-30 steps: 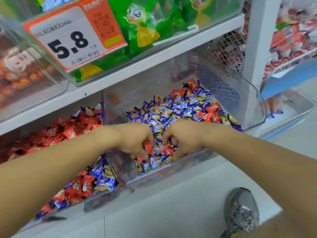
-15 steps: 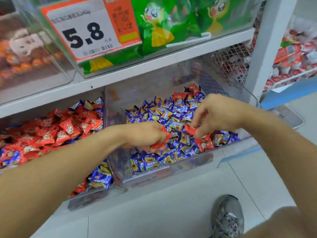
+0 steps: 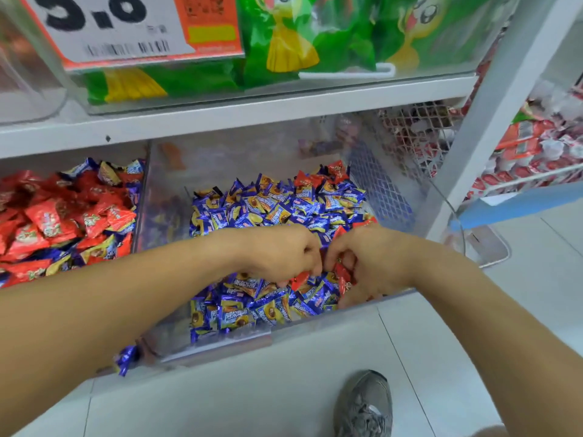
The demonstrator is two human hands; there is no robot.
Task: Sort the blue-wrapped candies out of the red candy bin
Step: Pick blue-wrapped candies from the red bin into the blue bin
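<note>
Head view. A clear plastic bin [image 3: 388, 171] sits at frame centre under a white metal shelf [image 3: 220, 121] and holds a heap of blue-wrapped candies [image 3: 271, 206], with a few red-wrapped candies [image 3: 336, 171] at its rear, toward 1 o'clock of the heap. Both forearms reach into this bin from 6 o'clock.

The left hand [image 3: 280, 253] lies knuckles-up over the front of the heap, its fingers curled and pinching a red-wrapped candy [image 3: 298, 279] at the fingertips. The right hand [image 3: 375, 263] lies just beside it at 3 o'clock, the two nearly touching; its fingers are curled round several red wrappers [image 3: 342, 272], which show between thumb and fingers.

At 9 o'clock, a second clear bin holds a heap of mostly red-wrapped candies [image 3: 56, 216] with blue-wrapped candies mixed in along its rear and right side [image 3: 132, 171]. One loose blue wrapper [image 3: 126, 357] hangs at the front lower edge between the two bins.

At 12 o'clock, on the shelf above, a clear bin holds green snack bags [image 3: 315, 36], and an orange-and-white price tag [image 3: 126, 26] is fixed to its front. At 3 o'clock, a neighbouring rack carries red-and-white packets [image 3: 536, 152]. At 6 o'clock, a grey sports shoe [image 3: 364, 405] stands on the pale tiled floor [image 3: 252, 389].
</note>
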